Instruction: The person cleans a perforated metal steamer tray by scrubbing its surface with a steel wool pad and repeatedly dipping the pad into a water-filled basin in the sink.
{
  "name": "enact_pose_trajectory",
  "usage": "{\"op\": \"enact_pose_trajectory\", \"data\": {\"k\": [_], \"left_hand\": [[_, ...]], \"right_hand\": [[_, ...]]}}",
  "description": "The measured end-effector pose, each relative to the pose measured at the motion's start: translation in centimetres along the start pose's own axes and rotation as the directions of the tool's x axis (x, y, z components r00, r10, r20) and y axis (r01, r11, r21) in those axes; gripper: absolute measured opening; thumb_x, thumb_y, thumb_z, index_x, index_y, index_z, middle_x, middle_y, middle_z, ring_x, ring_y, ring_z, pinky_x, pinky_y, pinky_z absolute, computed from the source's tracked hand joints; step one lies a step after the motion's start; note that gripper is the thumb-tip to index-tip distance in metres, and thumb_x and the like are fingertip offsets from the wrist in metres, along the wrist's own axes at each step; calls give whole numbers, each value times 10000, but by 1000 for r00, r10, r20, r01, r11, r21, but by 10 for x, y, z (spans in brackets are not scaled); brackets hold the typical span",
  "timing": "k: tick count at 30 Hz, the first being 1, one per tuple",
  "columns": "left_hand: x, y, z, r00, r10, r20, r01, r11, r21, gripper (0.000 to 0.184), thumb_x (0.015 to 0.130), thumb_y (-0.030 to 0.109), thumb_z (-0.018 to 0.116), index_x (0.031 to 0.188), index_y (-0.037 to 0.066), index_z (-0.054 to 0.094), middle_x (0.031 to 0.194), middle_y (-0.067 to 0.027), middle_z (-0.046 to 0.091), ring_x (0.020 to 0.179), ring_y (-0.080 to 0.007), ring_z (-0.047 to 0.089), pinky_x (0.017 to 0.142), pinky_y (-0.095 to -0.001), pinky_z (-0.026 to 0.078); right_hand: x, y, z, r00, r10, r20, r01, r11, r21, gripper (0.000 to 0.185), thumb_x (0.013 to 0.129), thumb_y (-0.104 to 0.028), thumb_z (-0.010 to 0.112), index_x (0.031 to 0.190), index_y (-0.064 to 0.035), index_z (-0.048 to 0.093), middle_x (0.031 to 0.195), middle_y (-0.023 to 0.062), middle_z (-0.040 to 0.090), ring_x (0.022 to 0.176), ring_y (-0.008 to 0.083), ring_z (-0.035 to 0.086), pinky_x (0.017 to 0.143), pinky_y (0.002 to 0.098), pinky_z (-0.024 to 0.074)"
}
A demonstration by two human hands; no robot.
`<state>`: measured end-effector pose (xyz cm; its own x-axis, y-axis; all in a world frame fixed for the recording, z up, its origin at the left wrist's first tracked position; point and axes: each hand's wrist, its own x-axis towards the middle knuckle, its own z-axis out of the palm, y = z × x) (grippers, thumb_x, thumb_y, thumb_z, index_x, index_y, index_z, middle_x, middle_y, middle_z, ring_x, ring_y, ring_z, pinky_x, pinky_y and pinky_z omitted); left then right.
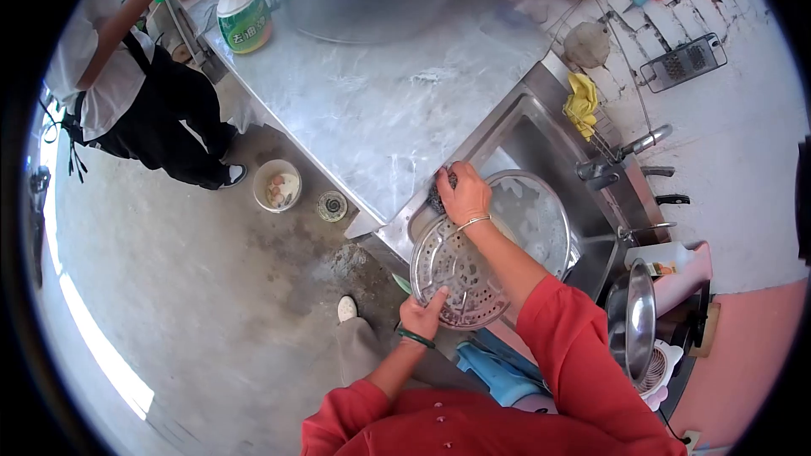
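Note:
My left hand [421, 314] grips the near rim of a round metal steamer tray [470, 283], thumb on top. The tray is full of small holes and tilts over the sink's front edge. My right hand [466, 197], with a bracelet at the wrist, is closed around a dark steel wool scrubber [437, 196] by the tray's far rim. Behind my right forearm, a wide round metal vessel [545, 213] sits in the steel sink [528, 122]; its inside is partly hidden.
A green-labelled spray bottle [242, 17] and a large blurred metal pot [355, 0] stand on the counter [355, 110]. A yellow cloth [581, 105] hangs near the faucet [646, 142]. A bucket [277, 186] is on the floor near another person [144, 93]. A metal bowl [632, 321] stands at right.

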<state>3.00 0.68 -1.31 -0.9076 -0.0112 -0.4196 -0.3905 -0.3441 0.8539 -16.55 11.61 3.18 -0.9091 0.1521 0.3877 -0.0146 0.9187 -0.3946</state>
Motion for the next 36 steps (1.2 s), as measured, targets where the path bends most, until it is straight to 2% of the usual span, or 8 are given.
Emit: {"op": "enact_pose_trajectory", "data": {"k": [5,9,24,26,27,29,33,36], "left_hand": [[7,-10,-12,999,8,-46,-10,999,-41,200,827,136,680,962,-10,662,831,-10,662,726,-59,572,659,-229,472],[14,-5,-6,995,-15,-94,7,997,-82,202,828,141,680,965,-7,661,851,-13,664,738,-63,576,662,-232,473],[21,14,18,977,6,-214,43,974,221,281,803,193,715,953,-39,661,867,-70,682,760,-98,608,695,-258,485],[25,9,13,974,15,-224,41,968,246,291,798,205,721,940,-42,663,857,-75,683,752,-101,610,690,-262,487],[25,8,11,973,44,-225,36,940,340,296,796,211,722,930,-46,663,854,-81,684,748,-104,612,689,-266,487],[25,7,10,972,71,-223,31,907,420,301,794,217,723,921,-50,664,851,-88,686,744,-107,614,688,-270,487],[26,6,8,976,68,-209,38,885,463,439,755,434,677,910,23,687,810,-176,681,785,-283,670,721,-367,493],[22,22,10,976,17,-219,100,853,513,455,749,454,672,896,24,686,809,-189,674,801,-317,663,725,-385,492]], "right_hand": [[7,59,-54,866,497,-61,-467,846,256,347,851,-378,544,799,-40,602,795,212,614,774,401,591,689,452,438],[-33,148,-82,814,580,29,-572,810,-125,430,828,-465,545,854,-45,632,812,191,638,853,382,601,744,441,449],[-156,254,-39,439,443,782,51,857,-514,457,712,-256,648,1114,-43,606,1087,199,608,1020,388,570,837,438,478],[-161,295,-19,478,825,300,-757,560,-335,349,677,-171,608,996,-39,655,931,170,642,909,338,612,738,405,499],[-149,290,-22,487,820,302,-754,569,-329,349,677,-171,608,996,-39,655,931,170,642,909,338,612,738,405,499],[-118,277,-44,43,900,433,-782,-240,576,312,653,-91,555,942,-29,654,827,102,612,797,238,598,687,341,476],[-80,213,-94,664,602,443,-563,13,826,317,646,-15,517,944,-7,623,777,33,568,698,148,533,663,243,432],[-64,141,-116,775,258,577,-628,206,751,312,672,15,498,958,-15,618,828,32,595,745,116,541,703,228,434]]}}
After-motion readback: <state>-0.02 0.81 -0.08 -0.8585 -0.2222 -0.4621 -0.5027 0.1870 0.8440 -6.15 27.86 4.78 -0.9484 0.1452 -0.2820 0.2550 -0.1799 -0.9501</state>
